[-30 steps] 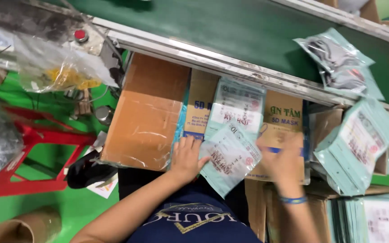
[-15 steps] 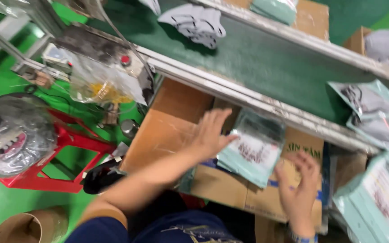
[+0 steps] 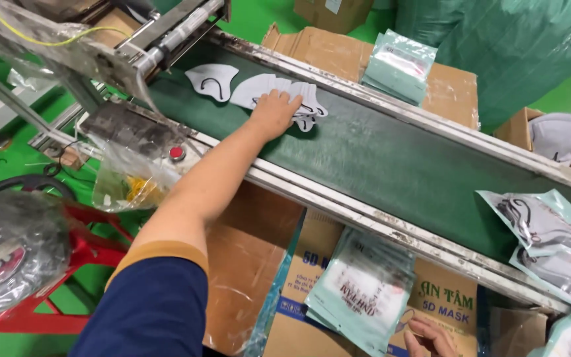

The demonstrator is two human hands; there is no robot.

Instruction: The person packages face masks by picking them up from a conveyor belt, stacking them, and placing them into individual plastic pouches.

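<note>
Left hand (image 3: 273, 112) flat on white masks (image 3: 279, 92), mid-belt; right hand (image 3: 431, 336) at pouch (image 3: 361, 291) edge

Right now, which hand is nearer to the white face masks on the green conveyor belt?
Left. The left hand rests on the white face masks; the right hand is far below, at the packets on the carton.

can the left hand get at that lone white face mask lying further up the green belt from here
Probably yes. The left hand already rests on the pile of white masks, and the single mask lies just beyond on the same belt, with only bare belt between. The machine frame overhangs nearby.
</note>
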